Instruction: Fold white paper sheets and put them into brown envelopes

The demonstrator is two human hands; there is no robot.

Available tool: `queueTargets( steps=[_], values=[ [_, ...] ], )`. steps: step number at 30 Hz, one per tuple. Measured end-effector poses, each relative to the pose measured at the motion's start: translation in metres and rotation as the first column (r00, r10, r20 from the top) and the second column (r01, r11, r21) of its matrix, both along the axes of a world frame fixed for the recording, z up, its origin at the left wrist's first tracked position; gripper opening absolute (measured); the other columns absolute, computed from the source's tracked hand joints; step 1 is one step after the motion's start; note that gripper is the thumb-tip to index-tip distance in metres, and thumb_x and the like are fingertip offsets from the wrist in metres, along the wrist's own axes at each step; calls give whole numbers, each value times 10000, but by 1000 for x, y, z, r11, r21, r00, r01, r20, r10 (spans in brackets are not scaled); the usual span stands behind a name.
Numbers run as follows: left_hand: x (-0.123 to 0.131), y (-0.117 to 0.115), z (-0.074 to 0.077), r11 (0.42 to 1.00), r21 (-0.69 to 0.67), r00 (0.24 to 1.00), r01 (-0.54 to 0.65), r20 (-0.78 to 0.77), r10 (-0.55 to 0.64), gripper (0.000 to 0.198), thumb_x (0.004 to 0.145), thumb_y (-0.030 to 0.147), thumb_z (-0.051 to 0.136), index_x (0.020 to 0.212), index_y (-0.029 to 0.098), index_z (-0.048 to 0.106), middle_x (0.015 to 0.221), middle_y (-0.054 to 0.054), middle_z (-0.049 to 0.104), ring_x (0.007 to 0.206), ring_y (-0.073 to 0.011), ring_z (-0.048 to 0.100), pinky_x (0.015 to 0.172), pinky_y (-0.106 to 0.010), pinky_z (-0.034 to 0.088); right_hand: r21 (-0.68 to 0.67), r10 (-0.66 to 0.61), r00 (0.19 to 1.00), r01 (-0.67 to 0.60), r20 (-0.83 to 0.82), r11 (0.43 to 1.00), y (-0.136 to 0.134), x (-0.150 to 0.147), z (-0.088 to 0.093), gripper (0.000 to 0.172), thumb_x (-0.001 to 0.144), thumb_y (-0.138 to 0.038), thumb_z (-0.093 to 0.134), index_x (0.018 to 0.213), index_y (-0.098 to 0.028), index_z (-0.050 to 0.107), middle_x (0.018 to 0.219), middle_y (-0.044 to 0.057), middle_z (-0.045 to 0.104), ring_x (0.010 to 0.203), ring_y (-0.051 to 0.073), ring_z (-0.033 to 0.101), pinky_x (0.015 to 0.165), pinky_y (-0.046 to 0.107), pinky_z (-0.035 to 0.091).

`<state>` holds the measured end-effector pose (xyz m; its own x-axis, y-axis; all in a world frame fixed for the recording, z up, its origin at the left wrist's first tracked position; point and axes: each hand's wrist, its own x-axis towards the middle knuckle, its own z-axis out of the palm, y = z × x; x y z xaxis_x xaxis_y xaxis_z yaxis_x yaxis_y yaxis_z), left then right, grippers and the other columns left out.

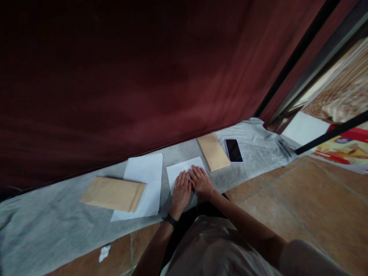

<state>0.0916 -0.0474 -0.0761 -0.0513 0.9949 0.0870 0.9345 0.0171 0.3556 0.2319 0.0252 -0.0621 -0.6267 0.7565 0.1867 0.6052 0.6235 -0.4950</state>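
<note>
Both palms lie flat on a small white sheet of paper [178, 168] on the grey cloth. My left hand [181, 188], with a dark band at its wrist, rests on the sheet's lower middle, fingers stretched out. Beside it, my right hand [201, 183] presses on the sheet's right part with fingers extended, the two hands touching near the thumbs. Just right of the sheet is a brown envelope [213, 152]. To the left, larger white sheets [148, 168] lie partly under a stack of brown envelopes [113, 193].
A phone [234, 150] with a dark screen lies right of the single envelope. The grey cloth [57, 211] runs along a dark red hanging fabric [161, 76]. Black poles, a colourful box [347, 149] and tiled floor are at the right. A crumpled white scrap [104, 253] is at lower left.
</note>
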Motion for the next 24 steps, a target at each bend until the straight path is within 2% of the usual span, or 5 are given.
queueTargets(
  steps=[5,12,16,20,24],
  values=[
    [-4,23,1,998,18,998,-60,-19,60,535,1014,243,296,1518,125,429,1613,-133,382,1541,-267,239,1242,-509,248,102,-55,997,50,44,993,-5,1,-15,517,1009,-266,474,1521,-198,457,1614,128,369,1490,301,348,1224,514,250],
    [-22,51,5,994,68,995,-91,-33,94,534,1022,340,350,1513,151,449,1594,-136,412,1536,-274,256,1243,-518,222,118,-85,995,79,53,990,-6,-1,-17,487,1018,-336,474,1483,-195,511,1615,144,362,1488,324,344,1220,524,243],
    [-28,37,5,985,60,986,-161,-42,163,550,1030,346,315,1517,121,439,1592,-163,403,1524,-288,285,1235,-521,236,81,-105,994,102,41,992,-6,-2,-14,483,1024,-330,457,1496,-236,495,1611,112,383,1479,317,362,1214,527,251],
    [-22,14,6,981,38,972,-192,-129,196,558,1022,307,327,1547,129,390,1620,-164,349,1543,-313,221,1240,-568,175,36,-133,989,131,63,991,1,-20,-4,466,1034,-340,419,1450,-173,550,1565,145,451,1450,326,406,1209,526,262],
    [-16,6,7,985,-24,966,-172,-198,164,596,975,189,347,1569,144,348,1624,-152,347,1556,-298,177,1245,-572,149,110,49,995,-58,82,992,14,-42,3,452,1040,-335,420,1458,-210,535,1582,104,438,1472,283,375,1217,493,270]
  ],
)
